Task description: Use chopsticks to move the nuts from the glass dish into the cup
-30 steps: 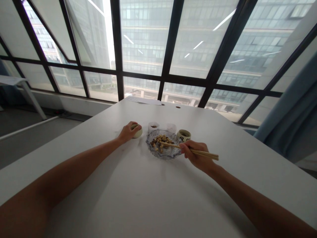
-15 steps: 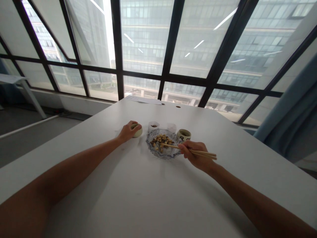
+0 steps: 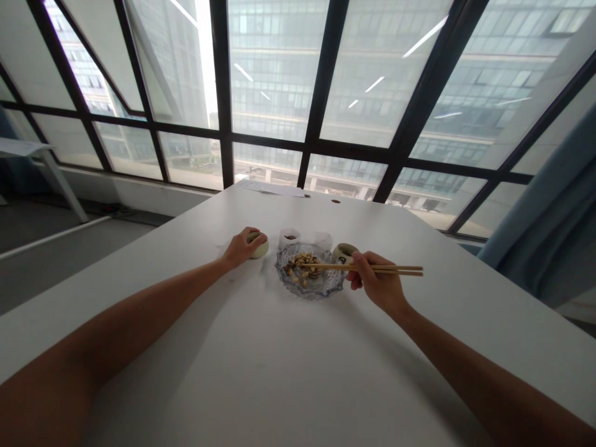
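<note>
My left hand (image 3: 244, 245) is closed around the rim and side of a small pale ceramic cup (image 3: 261, 249), which stands on the table left of the bowl. In my right hand (image 3: 376, 279) is a pair of wooden chopsticks (image 3: 400, 270), held nearly level with the tips pointing left. Those tips reach among the mixed nuts or seeds (image 3: 302, 266) in a clear scalloped glass bowl (image 3: 331, 289); whether they pinch a piece is too small to tell. Just behind my right hand stands a second pale cup (image 3: 345, 251) with dark marks, partly hidden by my fingers.
Behind the bowl are a white paper-like cup (image 3: 289, 238) with something dark inside and another whitish translucent cup (image 3: 323, 239). Paper sheets (image 3: 270, 188) lie at the far end of the white table (image 3: 261, 372). Windows stand beyond, with a blue curtain (image 3: 549, 217) at right.
My right hand has shifted a little to the right and turned, so the chopsticks now lie more level, tips still in the bowl. My left hand stays on the cup.
</note>
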Action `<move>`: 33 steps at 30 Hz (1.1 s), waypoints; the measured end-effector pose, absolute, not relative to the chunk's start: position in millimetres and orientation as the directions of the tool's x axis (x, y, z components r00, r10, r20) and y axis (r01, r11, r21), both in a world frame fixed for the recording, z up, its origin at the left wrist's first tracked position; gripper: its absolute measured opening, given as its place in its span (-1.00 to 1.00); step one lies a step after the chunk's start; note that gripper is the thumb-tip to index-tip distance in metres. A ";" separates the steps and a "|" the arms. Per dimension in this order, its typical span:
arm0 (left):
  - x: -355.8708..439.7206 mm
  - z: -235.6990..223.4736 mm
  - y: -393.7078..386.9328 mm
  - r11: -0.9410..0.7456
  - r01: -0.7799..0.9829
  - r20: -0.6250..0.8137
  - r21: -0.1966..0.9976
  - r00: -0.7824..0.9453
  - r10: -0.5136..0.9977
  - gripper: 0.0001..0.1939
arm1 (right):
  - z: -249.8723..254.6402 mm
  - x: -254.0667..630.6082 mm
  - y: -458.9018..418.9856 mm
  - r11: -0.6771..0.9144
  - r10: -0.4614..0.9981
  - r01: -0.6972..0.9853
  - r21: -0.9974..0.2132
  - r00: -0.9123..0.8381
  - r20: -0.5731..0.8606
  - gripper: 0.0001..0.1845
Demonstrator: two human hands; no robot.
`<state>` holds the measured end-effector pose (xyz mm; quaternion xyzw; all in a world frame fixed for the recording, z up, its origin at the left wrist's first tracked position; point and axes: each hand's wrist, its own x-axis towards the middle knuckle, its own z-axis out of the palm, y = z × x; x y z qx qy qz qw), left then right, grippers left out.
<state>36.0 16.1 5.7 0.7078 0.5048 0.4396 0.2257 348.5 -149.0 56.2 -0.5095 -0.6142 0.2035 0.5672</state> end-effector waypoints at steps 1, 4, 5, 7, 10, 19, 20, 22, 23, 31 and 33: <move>36.0 6.4 15.5 -0.388 0.517 0.393 0.763 0.106 0.914 -0.43 | 56.3 349.8 -146.1 0.379 0.863 0.339 -0.861 0.207 0.461 -0.35; 35.8 8.7 12.6 -0.425 0.516 0.423 0.744 0.129 0.897 -0.42 | 55.1 354.8 -137.7 0.347 0.875 0.206 -0.915 0.281 0.395 -0.33; 35.8 9.4 11.5 -0.449 0.518 0.442 0.728 0.145 0.885 -0.40 | 54.1 356.5 -135.3 0.340 0.878 0.168 -0.925 0.296 0.376 -0.33; 36.2 10.3 9.5 -0.499 0.530 0.482 0.686 0.184 0.857 -0.34 | 51.5 359.8 -130.9 0.333 0.881 0.092 -0.938 0.325 0.344 -0.33; 37.8 10.0 7.4 -0.542 0.550 0.518 0.635 0.217 0.827 -0.27 | 48.9 365.7 -125.5 0.338 0.880 0.007 -0.941 0.353 0.319 -0.33; 25.2 25.4 21.4 -0.409 0.647 0.356 0.643 0.221 0.908 -0.31 | 71.1 408.8 -112.8 0.494 0.768 0.053 -0.868 0.441 0.465 -0.37; 27.5 31.9 23.8 -0.424 0.673 0.353 0.607 0.249 0.902 -0.30 | 73.2 415.5 -111.0 0.508 0.752 0.068 -0.859 0.452 0.480 -0.37; 42.4 46.5 25.9 -0.482 0.696 0.395 0.533 0.299 0.869 -0.28 | 75.4 429.5 -107.2 0.520 0.731 0.087 -0.850 0.470 0.495 -0.37; 55.6 53.8 25.2 -0.513 0.697 0.419 0.502 0.323 0.849 -0.28 | 75.7 436.7 -105.3 0.521 0.725 0.092 -0.849 0.477 0.497 -0.37; 212.8 71.5 9.5 -0.791 0.590 0.183 0.163 0.770 0.612 0.02 | 65.6 483.3 -97.9 0.439 0.806 0.083 -0.895 0.405 0.432 -0.37; 236.7 68.8 12.6 -0.787 0.600 0.092 0.143 0.784 0.615 0.02 | 60.4 488.6 -96.7 0.410 0.829 0.059 -0.910 0.391 0.399 -0.36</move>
